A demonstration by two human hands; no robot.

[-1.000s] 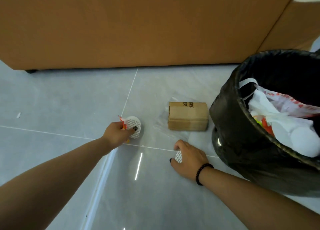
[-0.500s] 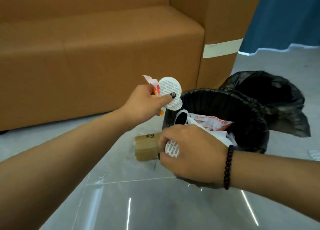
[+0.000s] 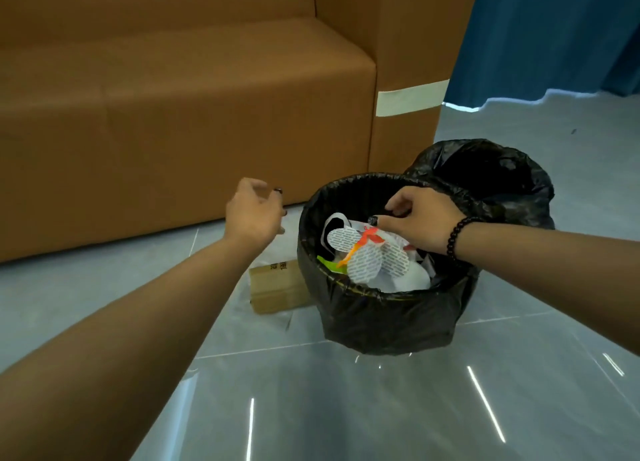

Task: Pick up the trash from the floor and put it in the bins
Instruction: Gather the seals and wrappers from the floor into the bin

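Both bare forearms are stretched forward from the lower corners of the head view. The left hand (image 3: 254, 214) is held out at the end of a long, straight arm, its back turned to the camera, fingers loosely curled, nothing seen in them. The right hand (image 3: 420, 218) is held palm down, thumb and forefinger drawn close together, the other fingers bent and nothing gripped. Dark polish is worn on the nails, and a black beaded bracelet (image 3: 457, 235) is carried on the right wrist.
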